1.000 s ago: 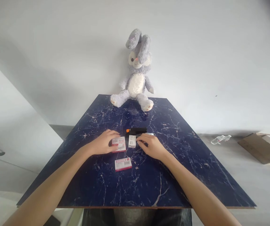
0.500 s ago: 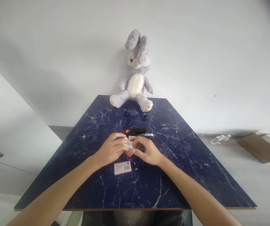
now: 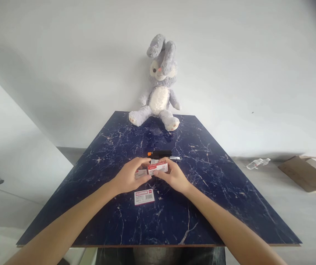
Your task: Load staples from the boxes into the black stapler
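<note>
My right hand point(image 3: 176, 176) is closed around a small red-and-white box point(image 3: 160, 168), its thumb across the front face. My left hand point(image 3: 131, 175) curls around a second red-and-white box point(image 3: 140, 173), partly covered by the fingers. The two boxes are side by side, close together, above the middle of the table. Nearer to me, a white box with a red edge and a barcode point(image 3: 144, 197) lies flat. Just behind my hands, part of a whitish item point(image 3: 154, 161) shows, mostly hidden.
Beyond my hands lie a black item with an orange end point(image 3: 160, 153) and a silver pen-like item point(image 3: 175, 158). A grey plush rabbit point(image 3: 159, 99) sits at the far edge of the blue marbled table point(image 3: 215, 206). On the floor at right are a plastic bottle point(image 3: 258, 163) and a cardboard box point(image 3: 298, 173).
The box in my right hand now shows its red-and-white printed face, where only a white part and a red end showed before. My hands have turned and the left fingers have shifted.
</note>
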`<state>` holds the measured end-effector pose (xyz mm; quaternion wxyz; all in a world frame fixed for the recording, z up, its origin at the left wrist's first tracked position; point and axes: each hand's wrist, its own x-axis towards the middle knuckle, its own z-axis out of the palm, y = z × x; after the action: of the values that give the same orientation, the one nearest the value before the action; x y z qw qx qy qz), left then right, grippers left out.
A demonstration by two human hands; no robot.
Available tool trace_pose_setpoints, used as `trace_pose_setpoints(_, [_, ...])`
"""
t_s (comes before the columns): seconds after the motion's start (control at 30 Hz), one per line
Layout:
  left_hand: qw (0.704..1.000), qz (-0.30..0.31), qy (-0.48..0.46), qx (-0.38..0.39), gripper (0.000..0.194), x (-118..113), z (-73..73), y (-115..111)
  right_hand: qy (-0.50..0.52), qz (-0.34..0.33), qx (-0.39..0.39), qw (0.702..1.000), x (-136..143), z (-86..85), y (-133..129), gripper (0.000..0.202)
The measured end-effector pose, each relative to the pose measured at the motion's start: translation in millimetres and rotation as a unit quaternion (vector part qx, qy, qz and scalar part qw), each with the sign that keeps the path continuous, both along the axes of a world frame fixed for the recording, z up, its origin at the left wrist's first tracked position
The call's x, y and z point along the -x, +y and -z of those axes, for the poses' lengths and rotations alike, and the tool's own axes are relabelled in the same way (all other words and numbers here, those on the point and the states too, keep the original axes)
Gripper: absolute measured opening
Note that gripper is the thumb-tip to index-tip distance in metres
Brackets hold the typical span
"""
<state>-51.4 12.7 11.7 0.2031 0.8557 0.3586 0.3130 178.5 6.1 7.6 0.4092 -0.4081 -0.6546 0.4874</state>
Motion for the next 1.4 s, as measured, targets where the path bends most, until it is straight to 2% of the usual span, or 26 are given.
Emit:
trace_pose_setpoints(0.1, [0.998,0.009,0.025,-0.064,0.057,-9,4.9,-4,-0.03,-0.008,-0.002,1.0,1,1.7,-2,0.033])
trace_pose_setpoints(0.23, [0.994,-0.022,-0.01,-0.109,0.035,-10,8.0,-4,0.025,-0.041,0.016,0.999,3,1.5,-3,0.031])
trace_pose_setpoints(0.37, [0.995,-0.077,-0.048,-0.049,0.039,-2,1.8,0,0.06,-0.009,0.03,0.998,0,1.2,4,0.032])
trace_pose_setpoints(0.5, [0.992,-0.085,-0.078,0.042,0.038,-1,-3.0,2,0.042,0.013,0.034,0.998,-4,3.3,10,0.032])
trace_pose_setpoints(0.63, [0.991,-0.083,-0.082,0.065,0.04,-3,-1.5,2,-0.006,0.031,-0.047,0.998,-5,2.5,6,0.034])
trace_pose_setpoints(0.73, [0.994,-0.065,-0.077,0.031,0.033,-4,1.5,2,-0.073,0.042,-0.121,0.989,-5,-1.9,1,0.028])
trace_pose_setpoints(0.8, [0.994,-0.052,-0.092,-0.007,0.029,-3,2.7,1,-0.08,0.055,-0.129,0.987,-5,-5.3,-1,0.027])
trace_pose_setpoints(0.87, [0.992,-0.044,-0.114,-0.029,0.032,-3,2.3,-1,-0.04,0.057,-0.1,0.993,-5,-7.7,1,0.027])
trace_pose_setpoints(0.93, [0.99,-0.039,-0.135,-0.018,0.037,-3,0.2,-3,0.031,0.027,-0.038,0.998,-6,-8.4,3,0.029])
trace_pose_setpoints(1.07, [0.974,-0.03,-0.201,0.099,0.048,-5,-3.2,-4,0.139,-0.043,0.085,0.986,-4,-3.9,7,0.034])
trace_pose_setpoints(1.2, [0.944,-0.015,-0.27,0.189,0.063,-8,-0.2,-6,0.134,-0.072,0.175,0.973,3,2.1,3,0.039])
trace_pose_setpoints(1.27, [0.944,-0.019,-0.262,0.198,0.064,-8,1.9,-7,0.132,-0.097,0.216,0.963,6,3.2,0,0.041])
trace_pose_setpoints(1.4, [0.944,-0.017,-0.27,0.186,0.054,-7,3.6,-5,0.156,-0.112,0.253,0.948,6,2.5,-2,0.039])
